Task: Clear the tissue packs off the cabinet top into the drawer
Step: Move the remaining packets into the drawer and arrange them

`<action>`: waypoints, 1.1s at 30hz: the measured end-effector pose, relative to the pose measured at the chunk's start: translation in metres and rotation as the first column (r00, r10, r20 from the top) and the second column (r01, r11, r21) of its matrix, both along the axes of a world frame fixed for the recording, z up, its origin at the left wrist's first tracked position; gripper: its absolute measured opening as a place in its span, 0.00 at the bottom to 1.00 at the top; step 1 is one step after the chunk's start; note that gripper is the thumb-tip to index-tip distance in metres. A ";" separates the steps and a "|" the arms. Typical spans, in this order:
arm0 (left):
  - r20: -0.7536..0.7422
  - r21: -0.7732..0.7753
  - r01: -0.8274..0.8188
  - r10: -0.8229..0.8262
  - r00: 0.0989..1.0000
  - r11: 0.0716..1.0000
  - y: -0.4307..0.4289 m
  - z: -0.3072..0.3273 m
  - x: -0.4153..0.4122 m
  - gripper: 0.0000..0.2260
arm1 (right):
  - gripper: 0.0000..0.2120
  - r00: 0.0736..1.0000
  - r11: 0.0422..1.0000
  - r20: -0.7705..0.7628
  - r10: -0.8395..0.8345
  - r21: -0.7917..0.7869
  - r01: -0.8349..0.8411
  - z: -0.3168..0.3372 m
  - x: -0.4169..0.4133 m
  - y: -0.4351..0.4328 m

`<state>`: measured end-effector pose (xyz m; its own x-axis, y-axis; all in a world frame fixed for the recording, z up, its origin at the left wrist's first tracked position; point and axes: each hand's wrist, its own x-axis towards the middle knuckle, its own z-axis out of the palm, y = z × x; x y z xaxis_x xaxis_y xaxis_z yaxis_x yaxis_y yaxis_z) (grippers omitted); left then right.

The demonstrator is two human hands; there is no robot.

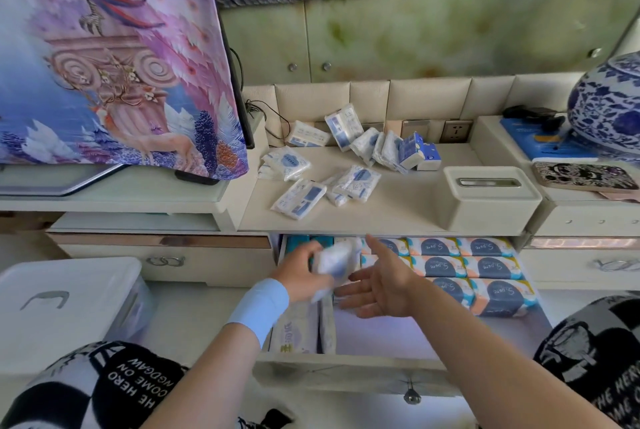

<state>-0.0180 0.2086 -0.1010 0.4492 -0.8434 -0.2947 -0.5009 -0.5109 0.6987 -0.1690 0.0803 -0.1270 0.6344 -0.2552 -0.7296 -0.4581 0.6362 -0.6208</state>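
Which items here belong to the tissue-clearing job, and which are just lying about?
Part of the job: loose tissue packs, cabinet top, open drawer, pack gripped by the left hand.
Lying about: tissue box, blue-and-white vase, phone, white storage bin.

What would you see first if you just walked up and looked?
The big purple cloth with a deer on it fills the left side. White-and-blue tissue packs lie scattered on the cabinet top in the middle, and below, over the open drawer, the left hand grips one blurry pack beside the open right hand.
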 end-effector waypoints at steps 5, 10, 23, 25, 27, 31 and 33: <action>-0.089 0.140 0.325 -0.315 0.945 0.935 -0.017 -0.028 -0.042 0.17 | 0.10 0.931 0.817 -0.327 0.160 -0.485 -0.311 0.002 -0.024 0.003; 0.276 0.371 0.333 -0.445 0.852 0.867 -0.018 -0.061 -0.031 0.16 | 0.12 0.800 0.517 -0.531 0.279 -0.619 -0.591 -0.019 -0.037 0.000; 0.406 0.368 0.232 -0.380 0.831 0.901 -0.006 -0.090 -0.011 0.32 | 0.10 0.875 0.819 -0.386 0.293 -0.371 -0.438 -0.076 0.023 0.051; 0.411 0.343 0.222 -0.358 0.838 0.913 -0.002 -0.091 -0.008 0.32 | 0.14 0.828 0.763 -0.476 0.295 -0.405 -0.504 -0.077 0.029 0.049; 0.427 0.289 0.218 -0.330 0.842 0.932 0.000 -0.093 -0.007 0.28 | 0.19 0.796 0.712 -0.543 0.267 -0.445 -0.543 -0.078 0.030 0.044; 0.532 0.224 0.283 -0.361 0.766 0.932 -0.003 -0.099 -0.011 0.21 | 0.23 0.885 0.819 -0.357 0.298 -0.381 -0.429 -0.077 0.025 0.043; 0.592 0.284 0.339 -0.442 0.674 0.897 -0.007 -0.102 -0.014 0.23 | 0.23 0.849 0.771 -0.400 0.346 -0.394 -0.500 -0.077 0.023 0.042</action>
